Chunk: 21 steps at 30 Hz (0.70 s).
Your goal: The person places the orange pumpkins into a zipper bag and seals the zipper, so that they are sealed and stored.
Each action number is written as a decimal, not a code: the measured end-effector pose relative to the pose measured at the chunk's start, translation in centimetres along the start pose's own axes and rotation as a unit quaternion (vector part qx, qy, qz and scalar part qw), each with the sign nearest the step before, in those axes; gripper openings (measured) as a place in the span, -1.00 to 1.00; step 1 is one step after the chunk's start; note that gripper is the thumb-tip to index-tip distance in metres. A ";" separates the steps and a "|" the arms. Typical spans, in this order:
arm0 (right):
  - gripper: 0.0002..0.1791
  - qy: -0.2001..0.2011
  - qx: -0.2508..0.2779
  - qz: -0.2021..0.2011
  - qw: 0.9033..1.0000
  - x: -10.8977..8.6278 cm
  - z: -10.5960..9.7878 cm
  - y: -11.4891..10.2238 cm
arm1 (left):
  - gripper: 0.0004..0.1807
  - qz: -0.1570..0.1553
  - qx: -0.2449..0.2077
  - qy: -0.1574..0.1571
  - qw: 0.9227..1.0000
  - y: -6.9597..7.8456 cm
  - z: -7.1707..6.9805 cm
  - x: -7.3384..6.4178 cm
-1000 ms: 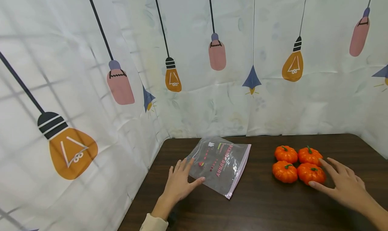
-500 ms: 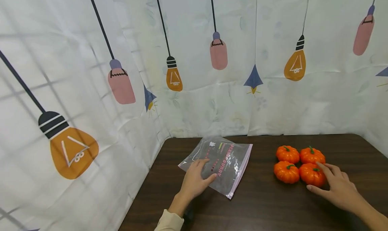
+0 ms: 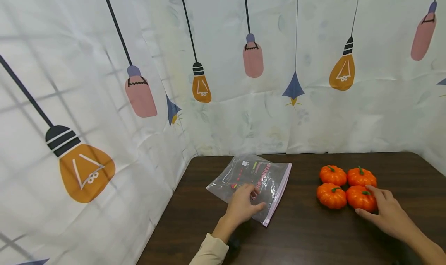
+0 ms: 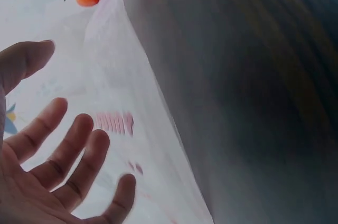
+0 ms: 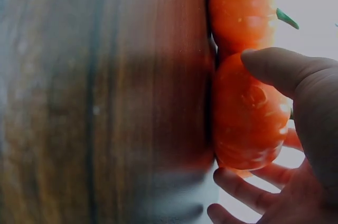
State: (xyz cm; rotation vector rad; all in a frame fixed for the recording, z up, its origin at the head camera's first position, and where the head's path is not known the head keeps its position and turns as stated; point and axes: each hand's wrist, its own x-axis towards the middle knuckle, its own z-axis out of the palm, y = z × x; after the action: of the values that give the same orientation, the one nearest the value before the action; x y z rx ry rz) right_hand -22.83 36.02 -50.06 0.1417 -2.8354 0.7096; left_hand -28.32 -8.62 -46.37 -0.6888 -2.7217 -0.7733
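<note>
A clear plastic zip bag (image 3: 226,178) with pink lettering and a pink zip edge lies flat on the dark table. My left hand (image 3: 242,205) is over its near part, fingers loosely bent and thumb apart. In the left wrist view the left hand (image 4: 68,166) has spread fingers with nothing between them, close to the bag (image 4: 121,81). At the right, several small orange pumpkins (image 3: 332,175) with green stems sit grouped. My right hand (image 3: 391,214) has its thumb and fingers around the near-right pumpkin (image 3: 360,199). The right wrist view shows that pumpkin (image 5: 248,118) between thumb and fingers.
The dark wooden table (image 3: 296,238) has rounded back corners. A white curtain (image 3: 223,129) printed with hanging lamps and bulbs stands behind it and along the left side. Bare tabletop lies between the bag and the pumpkins.
My left hand has moved right across the bag, toward its zip edge, and its fingers have bent more. The right hand has drawn slightly closer around the near-right pumpkin. The pumpkins stay put.
</note>
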 end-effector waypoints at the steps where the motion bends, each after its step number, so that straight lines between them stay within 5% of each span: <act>1: 0.03 0.000 0.004 0.000 1.000 0.0 0.0 0.0 | -0.61 -0.001 0.011 -0.005 1.000 0.2 0.2 0.1; 7: 0.03 -0.011 0.011 0.008 1.000 0.2 -0.1 0.2 | -0.56 -0.014 0.057 -0.027 0.998 1.4 1.4 0.4; 21: 0.05 -0.025 0.010 0.022 0.999 0.5 -0.3 0.3 | -0.47 -0.036 0.055 -0.049 0.997 2.0 2.6 0.4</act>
State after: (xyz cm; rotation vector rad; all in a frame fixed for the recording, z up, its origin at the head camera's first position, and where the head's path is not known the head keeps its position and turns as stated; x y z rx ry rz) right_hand -23.32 36.46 -49.81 0.1030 -2.8879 0.7534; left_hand -27.93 -5.54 -47.51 -0.6232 -2.8672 -0.6131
